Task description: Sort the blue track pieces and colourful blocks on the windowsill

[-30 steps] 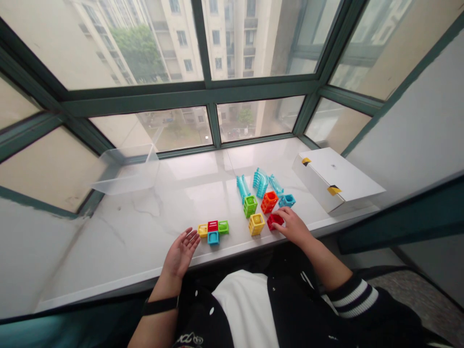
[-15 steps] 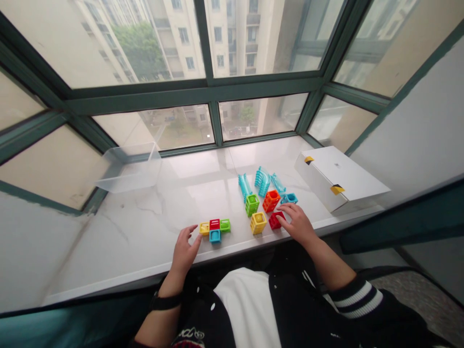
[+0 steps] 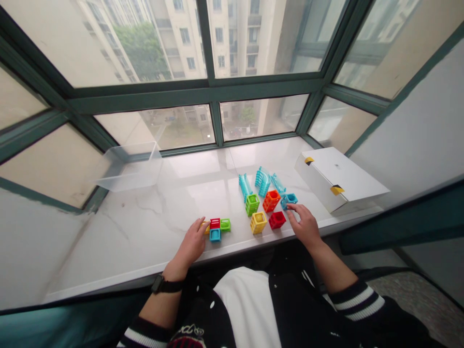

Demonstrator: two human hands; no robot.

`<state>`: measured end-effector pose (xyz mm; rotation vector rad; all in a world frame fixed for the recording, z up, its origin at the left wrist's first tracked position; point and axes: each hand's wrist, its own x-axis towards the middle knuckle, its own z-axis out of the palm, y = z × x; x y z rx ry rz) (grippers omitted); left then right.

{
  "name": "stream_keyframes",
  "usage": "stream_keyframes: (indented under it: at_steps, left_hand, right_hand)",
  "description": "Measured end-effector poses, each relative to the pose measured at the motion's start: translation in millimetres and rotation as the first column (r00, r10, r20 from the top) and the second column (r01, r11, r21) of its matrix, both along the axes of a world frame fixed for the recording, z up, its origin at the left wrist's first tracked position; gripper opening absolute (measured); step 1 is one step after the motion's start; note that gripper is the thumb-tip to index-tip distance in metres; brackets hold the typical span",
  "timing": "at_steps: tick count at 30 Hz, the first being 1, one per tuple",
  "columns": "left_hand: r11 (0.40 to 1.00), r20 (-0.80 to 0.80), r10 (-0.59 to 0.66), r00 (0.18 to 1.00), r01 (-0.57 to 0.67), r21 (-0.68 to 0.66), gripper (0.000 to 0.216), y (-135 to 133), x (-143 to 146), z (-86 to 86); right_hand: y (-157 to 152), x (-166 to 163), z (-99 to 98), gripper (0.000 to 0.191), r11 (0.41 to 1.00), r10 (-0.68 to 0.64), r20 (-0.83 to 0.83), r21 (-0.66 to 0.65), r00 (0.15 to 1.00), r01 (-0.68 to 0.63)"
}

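Observation:
My left hand point(image 3: 194, 242) is at the left end of a small flat group of blocks, its fingers closed around the yellow block point(image 3: 207, 230) and partly hiding it. Joined beside that are a red block point(image 3: 215, 223), a green block point(image 3: 225, 225) and a blue block point(image 3: 215, 235). My right hand point(image 3: 303, 223) is open, thumb and fingers apart, just right of a dark red block point(image 3: 277, 220). Its fingertips are close to a blue block point(image 3: 289, 200); whether they touch cannot be seen. Taller yellow point(image 3: 258, 223), green point(image 3: 252, 205) and orange point(image 3: 271, 201) blocks stand nearby.
Behind the blocks lie translucent blue track pieces point(image 3: 262, 181). A clear plastic bin point(image 3: 132, 169) stands at the back left of the marble sill point(image 3: 145, 227). To the right is a white box point(image 3: 342, 174) with yellow-black tabs. Windows enclose the back.
My left hand has moved right onto the yellow block of the flat group. My right hand has drawn away from the dark red block, slightly to the right, leaving it standing.

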<state>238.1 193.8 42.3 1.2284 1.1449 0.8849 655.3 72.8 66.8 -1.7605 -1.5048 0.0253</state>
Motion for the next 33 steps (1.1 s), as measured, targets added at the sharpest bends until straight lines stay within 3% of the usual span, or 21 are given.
stream_keyframes:
  at_steps: [9,17,23,26,29,31,33]
  left_hand:
    - [0.987,-0.141,-0.074,0.987,0.093,0.134,0.043,14,-6,-20.8]
    - [0.991,-0.074,-0.034,0.997,0.044,0.126,0.046,11,10,-6.4]
    - [0.962,-0.234,-0.041,0.971,0.102,0.255,0.054,9,34,-13.7]
    - [0.913,-0.496,-0.080,0.865,0.263,0.311,0.054,16,33,-24.8]
    - [0.824,-0.756,-0.099,0.647,0.479,0.301,0.048,26,26,-34.9]
    - [0.786,-0.829,-0.101,0.550,0.555,0.273,0.046,31,21,-40.7]
    - [0.769,-0.843,-0.096,0.529,0.578,0.275,0.043,34,18,-46.1]
  right_hand:
    - [-2,2,-7.4,0.026,1.000,0.015,0.008,0.018,1.000,-0.015]
    - [0,-3,-7.2,0.026,0.999,0.027,-0.005,0.026,1.000,-0.027]
    - [-2,-3,-7.4,0.025,0.998,0.021,0.009,0.055,1.000,-0.021]
    - [-5,-1,-9.3,0.025,0.999,0.022,0.008,0.050,1.000,-0.022]
    - [-6,2,-12.6,0.024,0.998,0.011,0.015,0.067,1.000,-0.012]
    - [-7,2,-14.6,0.023,0.997,0.010,0.017,0.079,1.000,-0.011]
    - [-7,2,-16.0,0.023,0.997,0.019,0.015,0.081,1.000,-0.021]
